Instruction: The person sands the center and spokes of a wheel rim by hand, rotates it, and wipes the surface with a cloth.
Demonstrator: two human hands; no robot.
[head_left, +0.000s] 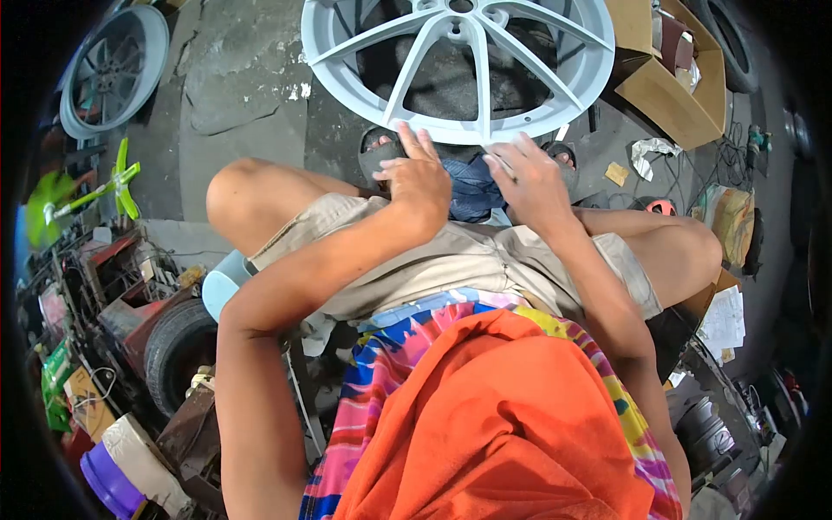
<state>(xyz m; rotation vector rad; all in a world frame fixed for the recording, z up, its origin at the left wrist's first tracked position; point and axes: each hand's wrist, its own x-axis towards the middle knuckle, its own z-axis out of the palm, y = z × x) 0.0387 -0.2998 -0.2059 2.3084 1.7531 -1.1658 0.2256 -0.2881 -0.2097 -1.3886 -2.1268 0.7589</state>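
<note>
A pale grey multi-spoke wheel rim (481,65) is in front of me at the top of the view, its upper part cut off. My left hand (418,178) is just below the rim's near edge, fingers stretched out and apart, fingertips at or very near the lip. Nothing shows in it. My right hand (530,182) is by the same edge further right, its fingers bent and slightly blurred. A small pale sliver shows between its thumb and fingers, too small to name. Dark blue cloth (471,189) hangs between my knees, below the rim.
Another wheel rim (113,74) stands at the far left. A green-bladed fan (121,180) and a tyre (178,355) are on my left among clutter. To the right are an open cardboard box (680,100), cables and crumpled paper (654,156).
</note>
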